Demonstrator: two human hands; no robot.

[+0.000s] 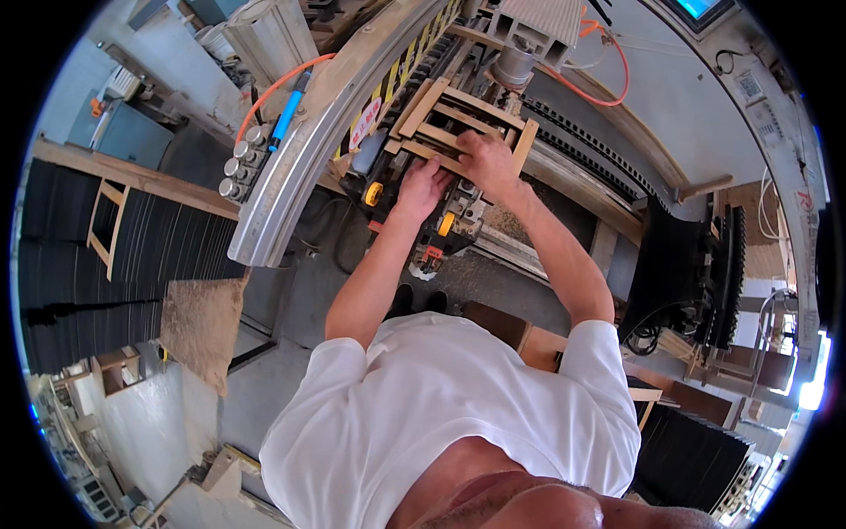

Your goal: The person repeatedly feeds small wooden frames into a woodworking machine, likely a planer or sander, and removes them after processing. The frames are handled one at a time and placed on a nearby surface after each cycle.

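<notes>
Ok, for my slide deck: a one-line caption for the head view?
Both hands, left hand and right hand, rest on a pale slatted wooden frame on a workshop machine.

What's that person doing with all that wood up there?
A person in a white shirt is standing at a big machine in a workshop. Both hands are on a small wooden frame of slats lying on the machine. The left hand rests at the frame's near edge, and the right hand presses on the slats beside it. An orange hose curves over the machine, and another wooden frame lies on stacked dark sheets to the left.
</notes>
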